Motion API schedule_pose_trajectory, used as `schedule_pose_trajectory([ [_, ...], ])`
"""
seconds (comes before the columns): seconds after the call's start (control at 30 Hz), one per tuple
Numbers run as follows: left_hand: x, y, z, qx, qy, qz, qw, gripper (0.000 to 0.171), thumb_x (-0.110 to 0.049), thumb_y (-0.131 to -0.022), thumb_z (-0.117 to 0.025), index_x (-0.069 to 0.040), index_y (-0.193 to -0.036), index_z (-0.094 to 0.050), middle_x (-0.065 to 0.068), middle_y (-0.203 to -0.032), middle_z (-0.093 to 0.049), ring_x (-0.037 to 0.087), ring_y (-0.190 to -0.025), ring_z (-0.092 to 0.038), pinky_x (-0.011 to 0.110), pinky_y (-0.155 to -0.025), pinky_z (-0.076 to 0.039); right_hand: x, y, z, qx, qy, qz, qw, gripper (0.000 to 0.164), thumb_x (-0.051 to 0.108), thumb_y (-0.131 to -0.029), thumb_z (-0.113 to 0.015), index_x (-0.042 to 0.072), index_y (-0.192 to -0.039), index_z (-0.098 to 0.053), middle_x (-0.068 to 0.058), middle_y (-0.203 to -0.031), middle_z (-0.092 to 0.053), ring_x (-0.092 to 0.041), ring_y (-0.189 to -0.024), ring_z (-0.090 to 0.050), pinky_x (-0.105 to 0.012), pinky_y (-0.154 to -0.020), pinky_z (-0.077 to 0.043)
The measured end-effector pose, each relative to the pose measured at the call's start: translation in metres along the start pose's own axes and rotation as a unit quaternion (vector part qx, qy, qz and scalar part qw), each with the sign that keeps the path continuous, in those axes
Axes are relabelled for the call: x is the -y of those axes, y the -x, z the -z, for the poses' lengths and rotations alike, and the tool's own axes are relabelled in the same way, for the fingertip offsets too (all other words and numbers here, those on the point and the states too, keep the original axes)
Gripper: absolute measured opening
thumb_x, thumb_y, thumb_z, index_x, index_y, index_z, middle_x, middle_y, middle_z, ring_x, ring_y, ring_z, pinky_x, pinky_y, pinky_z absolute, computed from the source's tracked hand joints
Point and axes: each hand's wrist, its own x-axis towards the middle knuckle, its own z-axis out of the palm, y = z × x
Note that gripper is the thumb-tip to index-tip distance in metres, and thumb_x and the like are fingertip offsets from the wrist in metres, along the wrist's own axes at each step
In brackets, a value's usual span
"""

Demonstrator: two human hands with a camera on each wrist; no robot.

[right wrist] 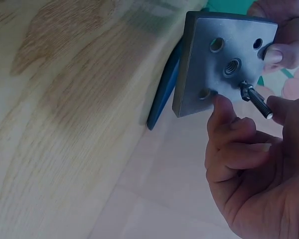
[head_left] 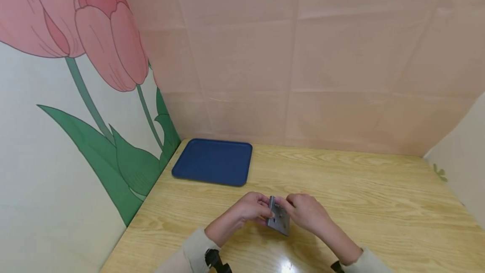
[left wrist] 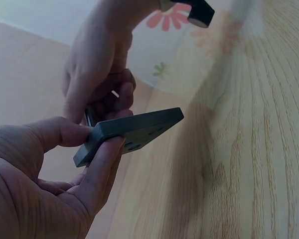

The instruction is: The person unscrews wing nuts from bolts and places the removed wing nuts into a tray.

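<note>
A grey metal plate (right wrist: 229,47) with several holes, one of them threaded, is held up above the table. My left hand (head_left: 254,206) pinches it at one edge, with the thumb and fingers (left wrist: 102,162) on opposite faces. A dark threaded bolt (right wrist: 257,102) with a nut-like collar near the plate sticks out from one hole. My right hand (head_left: 307,212) holds this bolt, its thumb against the free end and its other fingers curled below. One right fingertip (right wrist: 222,107) touches the plate beside a lower hole. The bolt's inner end is hidden in the plate.
A blue rectangular tray (head_left: 214,161) lies on the wood-grain table (head_left: 360,193) at the back left. A pinkish covering (head_left: 295,62) hangs behind the table. A wall with painted tulips (head_left: 113,45) borders the left side, and a pale wall stands on the right.
</note>
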Motion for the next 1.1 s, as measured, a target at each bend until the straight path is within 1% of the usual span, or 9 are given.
schedule_pose_trajectory([
  [0.13, -0.0004, 0.0001, -0.0003, 0.000, -0.005, -0.001, 1.0000, 0.028, 0.004, -0.084, -0.072, 0.002, -0.111, -0.066, 0.011, -0.092, -0.071, 0.024, -0.082, -0.071, 0.039, -0.070, -0.062, -0.0003, -0.0002, 0.0000, 0.010, -0.002, -0.016, 1.000, 0.051, 0.052, -0.102, -0.051, 0.018, -0.065, -0.056, 0.004, -0.057, -0.045, -0.012, -0.052, -0.040, -0.027, -0.050, -0.031],
  [0.33, -0.0017, 0.0001, -0.0010, 0.002, -0.009, -0.001, 1.0000, 0.028, 0.004, -0.084, -0.071, 0.002, -0.112, -0.065, 0.010, -0.091, -0.071, 0.023, -0.081, -0.072, 0.039, -0.069, -0.062, 0.0001, -0.0003, 0.0004, 0.027, -0.017, -0.020, 0.999, 0.052, 0.050, -0.103, -0.050, 0.018, -0.063, -0.055, 0.005, -0.055, -0.041, -0.010, -0.051, -0.036, -0.024, -0.048, -0.028],
  [0.6, -0.0015, -0.0010, -0.0018, 0.003, -0.007, 0.004, 1.0000, 0.027, 0.004, -0.084, -0.071, 0.001, -0.110, -0.066, 0.010, -0.091, -0.072, 0.022, -0.081, -0.071, 0.038, -0.069, -0.061, 0.0020, 0.0006, 0.0016, 0.038, -0.030, -0.015, 0.999, 0.043, 0.046, -0.102, -0.056, 0.019, -0.069, -0.061, 0.007, -0.058, -0.045, -0.009, -0.052, -0.038, -0.024, -0.049, -0.030],
  [0.67, -0.0010, -0.0011, -0.0012, 0.005, -0.004, 0.005, 1.0000, 0.027, 0.003, -0.084, -0.071, 0.001, -0.110, -0.066, 0.010, -0.091, -0.071, 0.022, -0.081, -0.071, 0.038, -0.070, -0.061, 0.0029, 0.0017, 0.0023, 0.026, -0.014, 0.009, 1.000, 0.037, 0.045, -0.100, -0.061, 0.019, -0.074, -0.065, 0.008, -0.060, -0.049, -0.008, -0.053, -0.042, -0.024, -0.049, -0.033],
  [0.73, -0.0006, -0.0013, -0.0007, 0.006, 0.001, 0.007, 1.0000, 0.026, 0.004, -0.084, -0.071, 0.001, -0.109, -0.066, 0.011, -0.091, -0.071, 0.023, -0.080, -0.071, 0.038, -0.069, -0.061, 0.0031, 0.0030, 0.0032, 0.006, 0.027, 0.054, 0.998, 0.029, 0.042, -0.096, -0.067, 0.018, -0.080, -0.068, 0.010, -0.065, -0.054, -0.006, -0.055, -0.045, -0.023, -0.048, -0.037],
  [0.8, -0.0003, -0.0014, 0.0000, 0.007, 0.003, 0.007, 0.9999, 0.026, 0.004, -0.084, -0.071, 0.002, -0.109, -0.066, 0.011, -0.091, -0.071, 0.023, -0.080, -0.071, 0.037, -0.069, -0.061, 0.0019, 0.0040, 0.0037, -0.023, 0.086, 0.118, 0.989, 0.023, 0.038, -0.092, -0.073, 0.017, -0.086, -0.069, 0.011, -0.069, -0.057, -0.004, -0.056, -0.048, -0.022, -0.048, -0.039],
  [0.93, 0.0002, -0.0021, 0.0009, 0.006, 0.003, 0.006, 1.0000, 0.026, 0.004, -0.084, -0.071, 0.002, -0.110, -0.066, 0.011, -0.092, -0.071, 0.022, -0.080, -0.071, 0.036, -0.068, -0.061, -0.0025, 0.0041, 0.0034, -0.081, 0.185, 0.231, 0.952, 0.022, 0.032, -0.086, -0.080, 0.015, -0.095, -0.070, 0.010, -0.073, -0.059, -0.001, -0.057, -0.050, -0.018, -0.046, -0.039],
  [1.0, 0.0003, -0.0023, 0.0010, 0.005, 0.002, 0.007, 1.0000, 0.026, 0.004, -0.084, -0.071, 0.002, -0.110, -0.067, 0.011, -0.092, -0.072, 0.022, -0.080, -0.071, 0.036, -0.068, -0.061, -0.0045, 0.0034, 0.0028, -0.096, 0.202, 0.262, 0.939, 0.023, 0.030, -0.084, -0.083, 0.016, -0.097, -0.070, 0.009, -0.073, -0.059, 0.000, -0.057, -0.048, -0.017, -0.045, -0.038],
  [1.1, 0.0003, -0.0025, 0.0009, 0.002, 0.000, 0.007, 1.0000, 0.027, 0.004, -0.084, -0.071, 0.002, -0.110, -0.067, 0.010, -0.091, -0.072, 0.022, -0.080, -0.071, 0.036, -0.068, -0.062, -0.0062, 0.0030, 0.0023, -0.116, 0.214, 0.289, 0.926, 0.025, 0.028, -0.082, -0.084, 0.016, -0.099, -0.070, 0.008, -0.074, -0.059, -0.001, -0.057, -0.048, -0.017, -0.044, -0.037],
])
